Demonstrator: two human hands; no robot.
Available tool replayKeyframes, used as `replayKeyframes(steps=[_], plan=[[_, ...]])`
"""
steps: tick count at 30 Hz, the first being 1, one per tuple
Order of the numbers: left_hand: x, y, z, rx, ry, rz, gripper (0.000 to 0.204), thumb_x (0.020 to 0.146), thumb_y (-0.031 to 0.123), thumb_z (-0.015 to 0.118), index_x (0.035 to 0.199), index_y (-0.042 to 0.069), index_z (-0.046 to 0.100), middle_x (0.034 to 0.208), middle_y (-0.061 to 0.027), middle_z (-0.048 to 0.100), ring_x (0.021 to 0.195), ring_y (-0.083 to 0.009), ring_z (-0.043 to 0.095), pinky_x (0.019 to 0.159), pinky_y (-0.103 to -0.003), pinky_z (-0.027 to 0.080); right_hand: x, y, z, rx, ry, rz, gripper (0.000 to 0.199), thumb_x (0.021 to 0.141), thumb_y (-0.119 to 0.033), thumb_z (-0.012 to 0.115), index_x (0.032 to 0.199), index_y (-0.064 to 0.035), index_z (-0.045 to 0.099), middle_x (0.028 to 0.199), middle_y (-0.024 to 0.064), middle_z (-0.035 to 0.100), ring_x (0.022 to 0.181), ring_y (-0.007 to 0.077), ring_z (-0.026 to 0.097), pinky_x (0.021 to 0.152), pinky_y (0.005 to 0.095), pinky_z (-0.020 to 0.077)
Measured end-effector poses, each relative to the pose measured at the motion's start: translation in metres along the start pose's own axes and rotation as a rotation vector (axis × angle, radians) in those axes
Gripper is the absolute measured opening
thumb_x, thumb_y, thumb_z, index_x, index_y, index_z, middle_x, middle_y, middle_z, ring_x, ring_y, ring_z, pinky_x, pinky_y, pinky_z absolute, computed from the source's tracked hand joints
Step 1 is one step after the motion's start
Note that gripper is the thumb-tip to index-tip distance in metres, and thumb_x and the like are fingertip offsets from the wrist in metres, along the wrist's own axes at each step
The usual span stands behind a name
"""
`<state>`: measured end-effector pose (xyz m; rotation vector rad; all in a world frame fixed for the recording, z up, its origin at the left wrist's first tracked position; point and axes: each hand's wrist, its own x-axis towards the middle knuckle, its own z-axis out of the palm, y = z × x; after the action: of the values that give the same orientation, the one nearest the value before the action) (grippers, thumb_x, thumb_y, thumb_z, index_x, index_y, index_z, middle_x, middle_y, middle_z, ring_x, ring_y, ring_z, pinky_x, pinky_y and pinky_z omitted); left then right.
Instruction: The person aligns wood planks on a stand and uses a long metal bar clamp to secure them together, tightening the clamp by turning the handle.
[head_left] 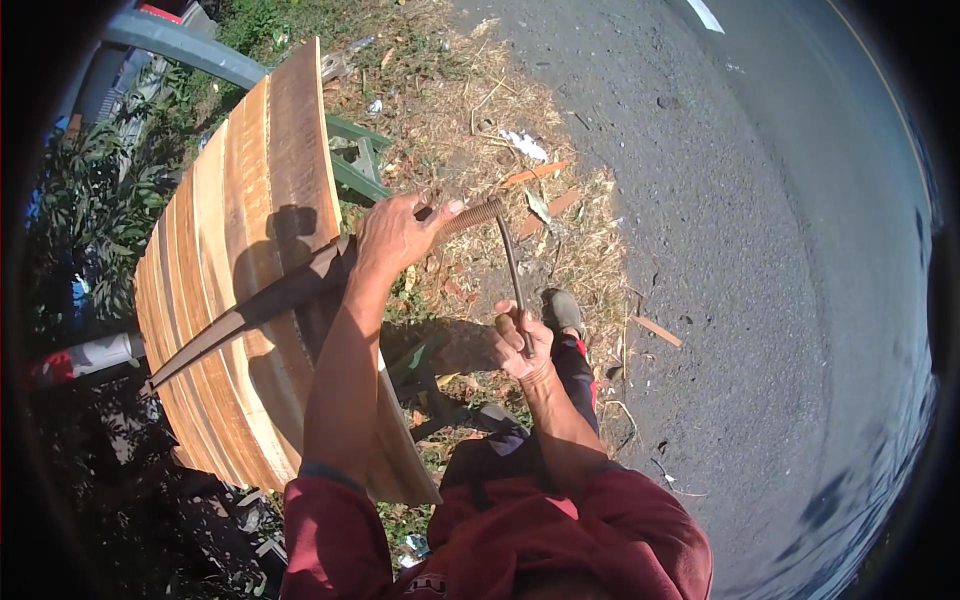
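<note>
A panel of several wooden strips laid edge to edge (205,225) lies to my left. Across it runs the long dark bar of a bar clamp (250,308). My left hand (392,238) is closed round the clamp's near end, just past the panel's right edge, its thumb beside the threaded screw (472,217). From the screw's tip a bent metal crank handle (513,268) comes back toward me. Around its lower end the fingers of my right hand (522,345) are wrapped. What the left fingers press on underneath is hidden.
Beneath the panel show parts of a green stand (355,165). Dry grass with wood scraps (555,210) and litter borders a grey asphalt road (720,250) on the right. A grey metal pole (185,48) and leafy plants (105,190) stand at the left. My shoe (563,310) is by the roadside.
</note>
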<state>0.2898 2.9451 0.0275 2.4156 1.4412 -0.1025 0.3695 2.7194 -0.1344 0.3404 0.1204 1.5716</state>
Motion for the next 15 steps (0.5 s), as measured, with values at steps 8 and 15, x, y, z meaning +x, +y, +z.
replayKeyframes(steps=[8,15], plan=[[-0.016,0.001,0.023,-0.022,0.302,-0.025,0.043,0.094,0.041,0.058,0.081,0.001,0.067,0.077,-0.0206,0.067,0.072,-0.0409,0.064,0.064,-0.049,0.049,-0.004,0.011,0.035,0.537,0.133,-0.05,0.025,0.105,-0.018,0.043,0.122,-0.001,0.05,0.062,-0.002,0.039,0.041,0.0049,0.033,0.031,0.0194,0.0263],[-0.013,0.005,0.029,0.02,0.404,-0.011,0.042,0.092,0.042,0.06,0.08,0.002,0.067,0.078,-0.0183,0.067,0.069,-0.0394,0.065,0.061,-0.048,0.05,0.002,0.018,0.078,0.396,0.348,-0.149,0.017,0.105,-0.018,0.045,0.108,-0.0034,0.053,0.063,-0.0023,0.037,0.044,0.0063,0.035,0.034,0.0213,0.03]])
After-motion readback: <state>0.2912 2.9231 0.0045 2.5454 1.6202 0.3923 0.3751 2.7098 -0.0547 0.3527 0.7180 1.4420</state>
